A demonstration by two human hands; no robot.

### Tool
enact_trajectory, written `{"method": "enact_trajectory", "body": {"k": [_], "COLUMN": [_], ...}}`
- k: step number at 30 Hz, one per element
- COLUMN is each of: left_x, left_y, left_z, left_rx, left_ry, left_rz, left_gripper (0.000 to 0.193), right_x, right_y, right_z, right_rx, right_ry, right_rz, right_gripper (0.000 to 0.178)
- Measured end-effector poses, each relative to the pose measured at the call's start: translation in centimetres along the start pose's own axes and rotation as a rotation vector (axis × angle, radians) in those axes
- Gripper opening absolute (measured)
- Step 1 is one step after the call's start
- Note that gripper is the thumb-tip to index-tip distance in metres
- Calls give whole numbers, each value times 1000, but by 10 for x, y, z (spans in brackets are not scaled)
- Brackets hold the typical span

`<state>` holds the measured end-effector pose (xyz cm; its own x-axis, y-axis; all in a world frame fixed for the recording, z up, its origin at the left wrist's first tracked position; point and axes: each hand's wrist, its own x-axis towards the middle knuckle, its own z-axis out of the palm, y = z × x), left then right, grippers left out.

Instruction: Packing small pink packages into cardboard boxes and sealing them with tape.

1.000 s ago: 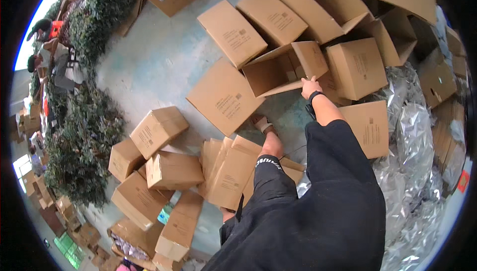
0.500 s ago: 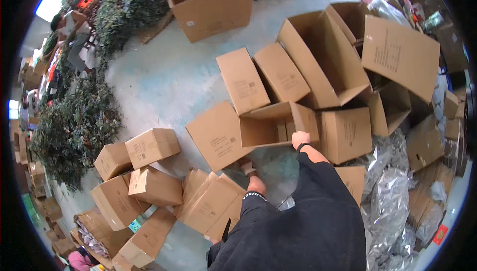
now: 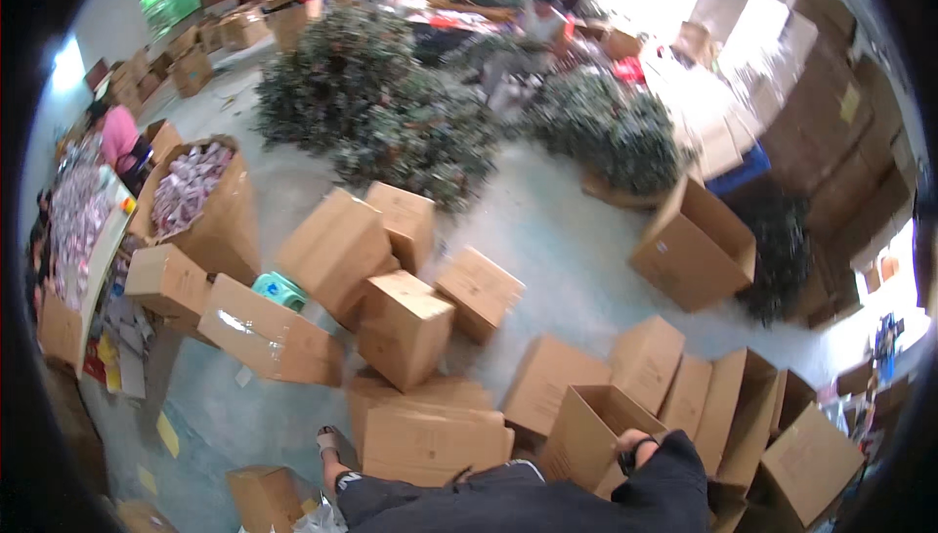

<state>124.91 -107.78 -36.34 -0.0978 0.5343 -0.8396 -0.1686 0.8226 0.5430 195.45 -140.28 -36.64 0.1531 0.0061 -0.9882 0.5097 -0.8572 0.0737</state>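
My right hand, with a dark band at the wrist, is closed on the rim of an open cardboard box close in front of me, right of centre. Dark space shows inside this box. Beside its far side stand closed cartons, among them an upright carton and a carton lying to its left. Folded flat cardboard lies just ahead of my body. My left hand is out of view.
Several cartons are piled ahead on the left. Large open boxes stand at the right. Heaps of artificial greenery cover the floor beyond. A big box of wrapped pieces stands far left, near a person in pink. Others work at the back.
My view has swung left and up, bringing the far room and the left-hand workers into sight. My right hand stays on the open box's rim. My foot has stepped to the left.
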Motion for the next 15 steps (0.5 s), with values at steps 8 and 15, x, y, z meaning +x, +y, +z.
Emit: {"method": "enact_trajectory", "body": {"k": [8, 15], "left_x": [136, 73], "left_y": [114, 131], "left_z": [-207, -291], "left_rx": [-327, -684], "left_ry": [23, 201], "left_rz": [-42, -215], "left_gripper": [32, 23], "right_x": [-263, -372], "right_y": [-225, -320], "right_z": [74, -163], "right_rx": [163, -968], "right_ry": [483, 950], "right_rz": [373, 239], "right_gripper": [46, 24]}}
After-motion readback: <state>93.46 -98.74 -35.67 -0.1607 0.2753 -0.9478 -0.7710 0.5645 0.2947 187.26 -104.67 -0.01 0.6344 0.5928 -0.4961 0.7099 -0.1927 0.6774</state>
